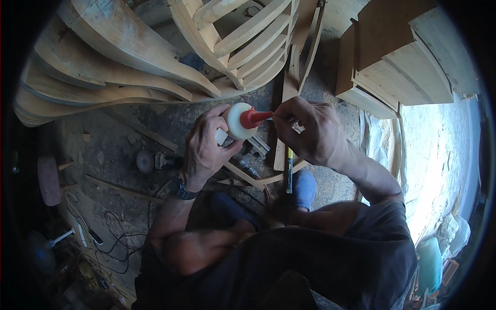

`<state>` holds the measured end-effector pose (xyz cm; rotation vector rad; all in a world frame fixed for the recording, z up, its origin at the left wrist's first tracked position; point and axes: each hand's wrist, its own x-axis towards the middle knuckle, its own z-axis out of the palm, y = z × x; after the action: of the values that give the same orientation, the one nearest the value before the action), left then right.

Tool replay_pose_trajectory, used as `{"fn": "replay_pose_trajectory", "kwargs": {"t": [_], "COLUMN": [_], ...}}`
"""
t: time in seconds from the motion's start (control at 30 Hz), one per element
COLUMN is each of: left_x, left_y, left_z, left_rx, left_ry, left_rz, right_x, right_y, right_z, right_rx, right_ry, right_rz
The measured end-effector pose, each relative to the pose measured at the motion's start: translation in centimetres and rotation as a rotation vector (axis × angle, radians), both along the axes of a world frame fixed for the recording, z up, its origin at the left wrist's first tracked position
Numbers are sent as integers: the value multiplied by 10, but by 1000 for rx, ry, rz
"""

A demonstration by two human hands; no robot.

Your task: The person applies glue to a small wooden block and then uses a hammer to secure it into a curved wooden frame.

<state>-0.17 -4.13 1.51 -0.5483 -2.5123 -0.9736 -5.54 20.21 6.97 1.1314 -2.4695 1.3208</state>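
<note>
My left hand [202,147] is wrapped round a white glue bottle [236,123] with a red pointed nozzle [251,118]. The bottle is tilted so that its nozzle points to the right. A small white piece [221,136] shows between the fingers and thumb of that hand; I cannot tell whether it is part of the bottle. My right hand [315,130] pinches the tip of the nozzle between thumb and forefinger. Whatever else those fingertips may hold is hidden.
Curved wooden frames with slats [248,46] stand ahead. Wooden cabinet-like pieces [398,62] are at the far right. Below my hands lie a clamp-like metal tool [258,146], wooden strips [132,189] and an angle grinder [150,161]. Cables [121,243] trail at lower left.
</note>
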Motion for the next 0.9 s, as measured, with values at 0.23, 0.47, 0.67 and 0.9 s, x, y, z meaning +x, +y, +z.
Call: {"fn": "replay_pose_trajectory", "kwargs": {"t": [0.23,0.47,0.67,0.9], "left_x": [10,17,19,16], "left_y": [12,17,14,0], "left_z": [-1,0,1,8], "left_rx": [145,232,404,376], "left_ry": [-113,-282,-482,-530], "left_rz": [27,-8,13,96], "right_x": [-8,-19,-18,-47], "right_y": [-4,-3,-6,23], "right_z": [-13,-27,-35,-51], "right_rx": [23,-44,-136,-186], "right_ry": [400,645,646,-24], "right_rz": [8,96,135,-240]}}
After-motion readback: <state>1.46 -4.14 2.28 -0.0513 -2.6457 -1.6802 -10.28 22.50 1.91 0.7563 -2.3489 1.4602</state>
